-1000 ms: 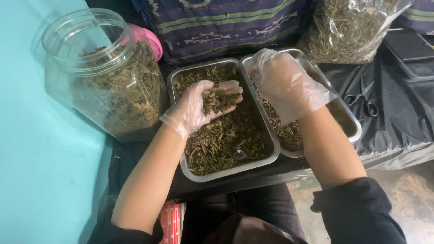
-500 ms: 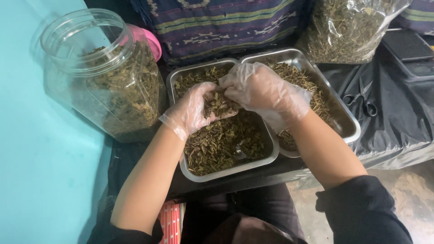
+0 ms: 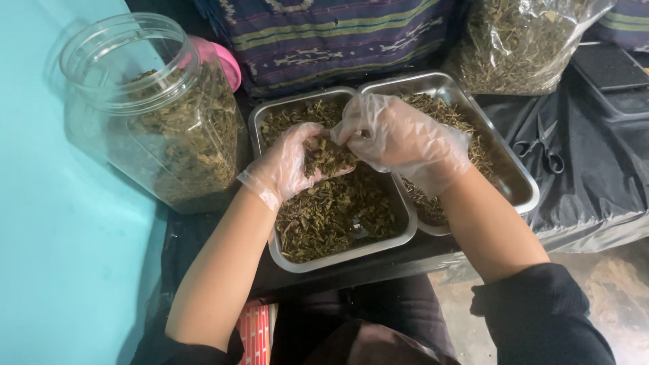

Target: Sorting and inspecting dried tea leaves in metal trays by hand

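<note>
A heap of dried leaves (image 3: pixel 323 157) is cupped in the gloved left hand (image 3: pixel 287 162) over the left tray (image 3: pixel 318 260); right hand (image 3: pixel 399 135) fingers pinch bits from it. Picking should stay light, w/ spill kept over the tray. Vs. 1 s ago, the right hand has crossed from the right tray (image 3: pixel 520 182).
</note>
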